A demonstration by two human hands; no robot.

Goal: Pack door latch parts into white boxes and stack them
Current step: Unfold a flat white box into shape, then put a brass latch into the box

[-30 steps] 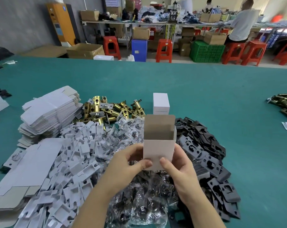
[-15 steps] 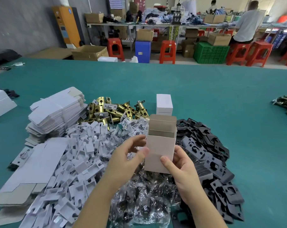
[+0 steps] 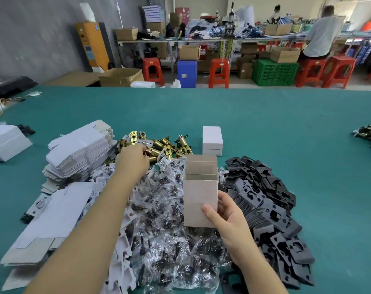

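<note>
White box (image 3: 200,202) stands upright, long axis vertical, open top flaps up, above the bagged parts (image 3: 169,240), gripped at its lower right corner by the right hand (image 3: 227,217). Left hand (image 3: 131,160) reaches the brass latches (image 3: 165,146); its fingertips are hidden, grip unclear.

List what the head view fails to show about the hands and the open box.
- Left hand fingertips: hidden behind its own back among the brass latches; grip unclear.
- Open white box: its near wall hides the inside; contents unknown.
- Right hand fingers: behind the box.
</note>
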